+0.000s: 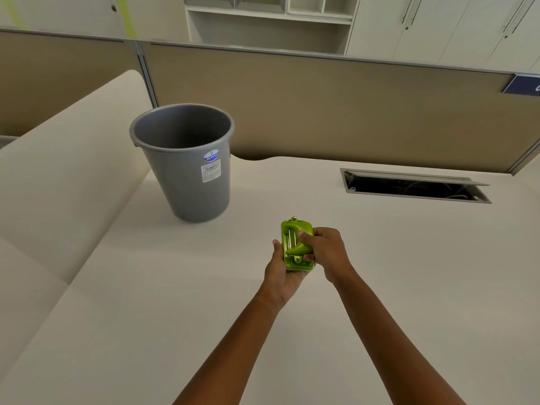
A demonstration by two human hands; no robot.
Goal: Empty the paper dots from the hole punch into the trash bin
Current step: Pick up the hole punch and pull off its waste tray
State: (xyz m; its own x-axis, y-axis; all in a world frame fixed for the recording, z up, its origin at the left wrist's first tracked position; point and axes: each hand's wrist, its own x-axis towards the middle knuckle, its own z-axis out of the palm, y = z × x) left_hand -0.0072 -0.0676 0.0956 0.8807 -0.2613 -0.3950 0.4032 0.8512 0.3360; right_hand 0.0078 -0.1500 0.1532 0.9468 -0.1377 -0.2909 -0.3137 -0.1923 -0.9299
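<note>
A small green hole punch (293,232) is held above the cream desk, its metal parts facing up. My left hand (283,273) cradles it from below and the left side. My right hand (327,252) grips it from the right, with the thumb lying across its top. A grey plastic trash bin (187,182) stands upright on the desk to the upper left of the hands, apart from them. Its inside looks dark, and no contents are visible. No paper dots can be seen.
An open cable slot (415,187) with a metal flap is set into the desk (380,287) at the back right. A tan partition wall (321,112) runs behind the desk. A cream side surface (58,171) rises on the left.
</note>
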